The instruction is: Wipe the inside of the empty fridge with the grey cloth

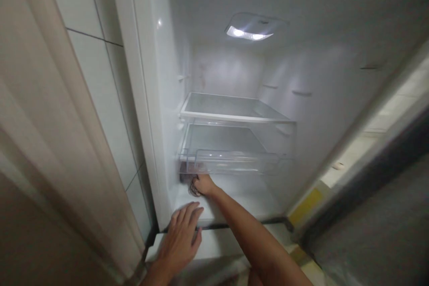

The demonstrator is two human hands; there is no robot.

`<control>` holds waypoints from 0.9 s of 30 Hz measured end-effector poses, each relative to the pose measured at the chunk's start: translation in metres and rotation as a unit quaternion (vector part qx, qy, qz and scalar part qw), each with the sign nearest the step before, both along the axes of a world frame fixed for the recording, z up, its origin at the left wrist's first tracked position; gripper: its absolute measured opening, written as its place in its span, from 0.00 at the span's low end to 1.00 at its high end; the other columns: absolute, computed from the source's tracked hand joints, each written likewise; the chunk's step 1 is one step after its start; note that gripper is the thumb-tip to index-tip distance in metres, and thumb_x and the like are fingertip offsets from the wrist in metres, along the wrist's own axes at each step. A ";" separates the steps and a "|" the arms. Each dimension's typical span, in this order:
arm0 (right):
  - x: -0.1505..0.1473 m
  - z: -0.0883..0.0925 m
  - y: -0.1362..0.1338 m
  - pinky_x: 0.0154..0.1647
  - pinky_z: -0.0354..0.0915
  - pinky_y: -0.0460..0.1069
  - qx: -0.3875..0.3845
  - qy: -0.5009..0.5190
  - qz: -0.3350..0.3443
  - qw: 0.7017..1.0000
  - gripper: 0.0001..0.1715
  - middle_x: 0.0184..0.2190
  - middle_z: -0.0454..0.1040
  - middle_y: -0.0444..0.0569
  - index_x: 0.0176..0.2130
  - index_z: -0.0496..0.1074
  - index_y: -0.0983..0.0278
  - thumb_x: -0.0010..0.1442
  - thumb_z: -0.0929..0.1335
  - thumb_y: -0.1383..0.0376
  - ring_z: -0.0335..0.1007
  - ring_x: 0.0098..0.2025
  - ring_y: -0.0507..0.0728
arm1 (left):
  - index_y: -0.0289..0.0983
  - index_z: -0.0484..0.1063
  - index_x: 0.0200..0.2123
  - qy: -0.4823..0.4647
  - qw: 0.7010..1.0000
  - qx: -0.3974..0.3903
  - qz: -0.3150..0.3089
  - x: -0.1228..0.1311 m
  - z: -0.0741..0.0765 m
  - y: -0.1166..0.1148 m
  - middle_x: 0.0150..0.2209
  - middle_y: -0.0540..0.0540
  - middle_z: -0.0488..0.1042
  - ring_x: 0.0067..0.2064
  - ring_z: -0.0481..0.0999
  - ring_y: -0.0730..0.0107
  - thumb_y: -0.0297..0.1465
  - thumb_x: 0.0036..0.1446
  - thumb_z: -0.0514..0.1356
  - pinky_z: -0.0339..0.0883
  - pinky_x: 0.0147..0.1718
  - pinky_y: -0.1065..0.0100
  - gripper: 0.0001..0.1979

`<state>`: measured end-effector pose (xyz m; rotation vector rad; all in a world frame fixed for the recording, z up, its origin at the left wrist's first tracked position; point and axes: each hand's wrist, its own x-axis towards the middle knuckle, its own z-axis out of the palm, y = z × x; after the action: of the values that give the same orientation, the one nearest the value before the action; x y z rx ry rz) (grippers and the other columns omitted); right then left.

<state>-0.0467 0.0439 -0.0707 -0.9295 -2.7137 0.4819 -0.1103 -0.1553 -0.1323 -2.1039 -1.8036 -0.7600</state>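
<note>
I look into an open fridge with white walls. My left hand (182, 234) lies flat, fingers together and stretched out, on the fridge's front lower ledge (234, 225). My right hand (203, 184) reaches inside under the clear plastic drawer (234, 161) and is closed round a small round thing (193, 189) at the bottom left corner; what it is I cannot make out. A glass shelf (234, 109) sits above the drawer.
The fridge lamp (250, 32) glows on the ceiling. A white tiled wall (100, 76) and a pale curtain (40, 120) stand at the left. The fridge door (385, 196) hangs open at the right, its dark edge near my right arm.
</note>
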 end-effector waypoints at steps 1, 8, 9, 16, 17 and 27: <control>0.016 0.004 -0.008 0.69 0.64 0.58 0.010 -0.007 0.022 1.000 0.29 0.67 0.70 0.47 0.63 0.75 0.50 0.65 0.71 0.66 0.67 0.67 0.63 | 0.43 0.69 0.66 -0.001 1.000 0.005 -0.004 -0.001 0.000 0.000 0.64 0.43 0.74 0.65 0.69 0.56 0.28 0.66 0.57 0.59 0.65 0.54 0.26; 0.134 0.023 -0.028 0.66 0.62 0.63 0.040 -0.088 -0.067 0.993 0.36 0.70 0.64 0.52 0.68 0.70 0.47 0.63 0.69 0.60 0.65 0.67 0.68 | 0.43 0.68 0.67 0.028 0.998 0.054 -0.032 -0.004 -0.005 0.002 0.64 0.44 0.75 0.64 0.72 0.57 0.29 0.66 0.57 0.60 0.63 0.55 0.27; 0.153 0.025 -0.024 0.65 0.63 0.64 0.037 -0.095 -0.118 0.988 0.36 0.69 0.65 0.53 0.68 0.70 0.46 0.63 0.68 0.60 0.66 0.65 0.69 | 0.43 0.68 0.67 0.033 0.997 0.059 -0.033 -0.005 -0.006 0.002 0.65 0.44 0.74 0.65 0.72 0.58 0.29 0.66 0.57 0.60 0.63 0.55 0.27; 0.195 0.032 -0.010 0.66 0.58 0.68 0.035 -0.117 -0.340 0.932 0.33 0.64 0.69 0.62 0.67 0.72 0.54 0.64 0.68 0.60 0.67 0.64 0.72 | 0.46 0.70 0.66 0.027 0.997 0.069 -0.024 -0.005 -0.010 0.005 0.65 0.45 0.75 0.64 0.73 0.57 0.30 0.65 0.57 0.62 0.61 0.56 0.26; 0.183 0.031 -0.016 0.66 0.58 0.69 0.042 -0.117 -0.325 0.937 0.32 0.64 0.70 0.60 0.65 0.73 0.53 0.63 0.69 0.58 0.67 0.65 0.72 | 0.46 0.70 0.66 0.027 0.997 0.074 -0.024 -0.005 -0.010 0.005 0.65 0.45 0.75 0.64 0.74 0.58 0.30 0.65 0.57 0.62 0.61 0.56 0.26; 0.147 0.016 -0.036 0.64 0.64 0.62 0.072 -0.091 -0.070 0.991 0.34 0.66 0.70 0.47 0.67 0.70 0.44 0.63 0.69 0.53 0.68 0.64 0.66 | 0.48 0.68 0.66 0.026 0.995 0.083 -0.038 -0.011 -0.020 0.011 0.63 0.45 0.76 0.61 0.76 0.56 0.33 0.64 0.57 0.64 0.59 0.55 0.27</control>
<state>0.1003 0.0077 -0.0548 -1.1652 -2.7708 0.1798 -0.1214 -0.1441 -0.1521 -2.0742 -1.5822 -0.8355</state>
